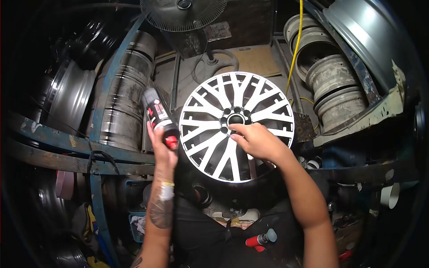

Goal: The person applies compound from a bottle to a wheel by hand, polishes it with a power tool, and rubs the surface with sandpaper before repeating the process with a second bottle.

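Note:
A wheel rim (pixel 210 127) with white spokes and black gaps lies face up in front of me. My left hand (pixel 161 145) is wrapped round a dark bottle (pixel 158 111) with a red cap, held tilted at the rim's left edge. Over the rim's hub (pixel 236 119), my right hand (pixel 252 140) has its thumb and index finger close together at the lower side of the centre ring. Whatever may be between those fingertips is too small to make out. A small red tool (pixel 257 241) with a round grey-blue pad rests on my lap.
Stacked rims (pixel 127 98) stand behind a blue metal frame (pixel 109 85) on the left. More rims (pixel 335 73) are piled at the right, beside a yellow hose (pixel 296 49). A fan (pixel 183 13) is at the back, with a steering wheel (pixel 214 62) below it.

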Motion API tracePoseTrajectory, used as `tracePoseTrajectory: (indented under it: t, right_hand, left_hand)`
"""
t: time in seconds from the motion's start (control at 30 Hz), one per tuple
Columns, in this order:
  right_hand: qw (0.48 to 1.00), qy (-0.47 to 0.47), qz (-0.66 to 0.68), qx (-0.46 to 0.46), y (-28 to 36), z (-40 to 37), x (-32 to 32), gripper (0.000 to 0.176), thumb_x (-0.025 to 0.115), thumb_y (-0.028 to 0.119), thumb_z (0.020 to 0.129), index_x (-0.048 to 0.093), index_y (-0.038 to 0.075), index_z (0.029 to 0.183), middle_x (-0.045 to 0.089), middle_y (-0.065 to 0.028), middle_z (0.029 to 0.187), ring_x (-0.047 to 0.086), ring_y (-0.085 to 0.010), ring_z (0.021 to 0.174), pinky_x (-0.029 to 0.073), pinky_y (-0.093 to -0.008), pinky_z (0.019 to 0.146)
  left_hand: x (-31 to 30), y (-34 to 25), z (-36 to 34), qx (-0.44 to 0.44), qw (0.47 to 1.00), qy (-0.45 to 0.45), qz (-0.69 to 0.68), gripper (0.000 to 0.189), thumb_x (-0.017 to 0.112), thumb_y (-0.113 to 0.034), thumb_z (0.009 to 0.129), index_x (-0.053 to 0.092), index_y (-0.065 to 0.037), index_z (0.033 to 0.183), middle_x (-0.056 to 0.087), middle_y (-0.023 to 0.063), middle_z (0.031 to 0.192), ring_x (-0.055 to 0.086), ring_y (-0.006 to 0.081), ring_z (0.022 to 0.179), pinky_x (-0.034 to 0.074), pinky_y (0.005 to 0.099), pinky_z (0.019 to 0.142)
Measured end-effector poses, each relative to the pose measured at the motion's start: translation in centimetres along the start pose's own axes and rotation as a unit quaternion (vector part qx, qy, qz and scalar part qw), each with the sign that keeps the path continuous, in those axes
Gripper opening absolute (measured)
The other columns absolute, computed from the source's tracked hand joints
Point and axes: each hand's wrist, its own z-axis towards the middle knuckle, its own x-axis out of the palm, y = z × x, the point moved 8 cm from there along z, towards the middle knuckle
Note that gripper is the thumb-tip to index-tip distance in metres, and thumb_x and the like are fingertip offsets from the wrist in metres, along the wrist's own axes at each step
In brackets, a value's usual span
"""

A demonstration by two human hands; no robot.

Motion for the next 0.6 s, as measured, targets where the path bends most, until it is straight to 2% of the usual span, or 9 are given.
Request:
tracePoseTrajectory:
  t: [0.03,0.1,0.17,0.2,0.23,0.3,0.4,0.47,0.6]
  right_hand:
    - [0.998,-0.012,0.062,-0.018,0.7,0.1,0.1,0.042,0.059,0.035,0.105,0.067,0.005,0.135,0.074,-0.0263,0.108,0.072,-0.0441,0.102,0.056,-0.0489,0.093]
    - [0.999,0.041,0.034,-0.007,2.1,0.2,1.4,0.064,0.056,0.039,0.107,0.039,0.009,0.161,0.072,-0.0257,0.122,0.067,-0.045,0.114,0.054,-0.0486,0.097]
    - [0.998,-0.032,-0.009,-0.051,1.7,0.5,2.5,0.067,0.055,0.038,0.107,0.032,0.01,0.164,0.072,-0.0262,0.12,0.067,-0.0459,0.113,0.054,-0.0494,0.097]
    - [0.997,-0.048,-0.019,-0.063,1.3,0.9,2.8,0.068,0.055,0.034,0.107,0.027,0.01,0.165,0.072,-0.0278,0.118,0.068,-0.0474,0.108,0.054,-0.0501,0.094]
    - [0.996,-0.008,0.047,0.081,0.1,1.0,2.6,0.061,0.057,0.025,0.106,0.036,0.008,0.161,0.072,-0.0288,0.116,0.07,-0.0461,0.105,0.055,-0.0491,0.091]
    - [0.982,-0.082,0.131,0.111,-1.2,1.2,1.4,0.051,0.059,0.014,0.103,0.05,0.003,0.152,0.072,-0.0289,0.112,0.072,-0.0431,0.101,0.056,-0.0462,0.087]
    - [0.981,-0.185,0.028,-0.056,-0.8,1.3,1.4,0.043,0.064,0.003,0.099,0.06,-0.005,0.141,0.073,-0.0271,0.106,0.075,-0.0378,0.086,0.058,-0.039,0.082]
    - [0.974,-0.189,0.125,-0.004,-1.0,1.4,2.2,0.049,0.065,0.003,0.1,0.057,-0.003,0.147,0.076,-0.0202,0.102,0.073,-0.0221,0.081,0.058,-0.0334,0.077]
    - [0.962,-0.169,0.213,-0.007,0.9,1.5,4.3,0.049,0.065,0.006,0.102,0.055,-0.003,0.15,0.078,-0.0131,0.097,0.068,-0.0106,0.077,0.056,-0.0267,0.072]
  left_hand:
    - [1.9,-0.6,-1.4,0.123,0.992,-0.001,0.024,0.062,0.069,-0.026,0.096,0.042,-0.016,0.152,0.059,0.0133,0.133,0.065,0.0293,0.114,0.057,0.0478,0.101]
    - [5.4,0.8,-2.5,0.136,0.989,0.054,0.013,0.065,0.068,-0.025,0.098,0.039,-0.014,0.155,0.059,0.0119,0.136,0.063,0.0275,0.121,0.052,0.0442,0.105]
    - [7.8,3.1,-2.6,-0.064,0.984,0.149,-0.069,0.06,0.069,-0.037,0.097,0.053,-0.004,0.144,0.066,0.0089,0.13,0.064,0.0232,0.119,0.049,0.0483,0.107]
    - [8.9,3.6,-2.5,-0.066,0.986,0.141,-0.052,0.056,0.069,-0.043,0.097,0.06,-0.005,0.137,0.067,0.0078,0.127,0.065,0.0236,0.118,0.048,0.0498,0.108]
    - [9.3,5.2,-3.0,-0.113,0.977,0.175,0.036,0.058,0.073,-0.043,0.094,0.059,-0.006,0.137,0.067,0.0078,0.127,0.065,0.024,0.118,0.048,0.0484,0.11]
    - [10.9,7.7,-3.6,-0.155,0.964,0.197,-0.085,0.056,0.08,-0.029,0.09,0.059,-0.006,0.136,0.067,0.008,0.124,0.066,0.0234,0.117,0.051,0.0468,0.108]
    - [11.0,6.5,-2.9,-0.125,0.972,0.179,-0.084,0.054,0.079,-0.024,0.091,0.057,-0.006,0.137,0.067,0.0079,0.123,0.068,0.0216,0.113,0.057,0.0419,0.102]
    - [10.7,6.6,-1.8,-0.116,0.969,0.176,-0.128,0.051,0.077,-0.023,0.094,0.057,-0.007,0.138,0.067,0.0074,0.122,0.069,0.0203,0.109,0.059,0.0398,0.098]
    - [8.6,6.7,-0.6,-0.141,0.966,0.051,-0.21,0.071,0.073,-0.059,0.093,0.057,-0.006,0.136,0.07,0.0119,0.118,0.071,0.0258,0.106,0.06,0.0441,0.096]
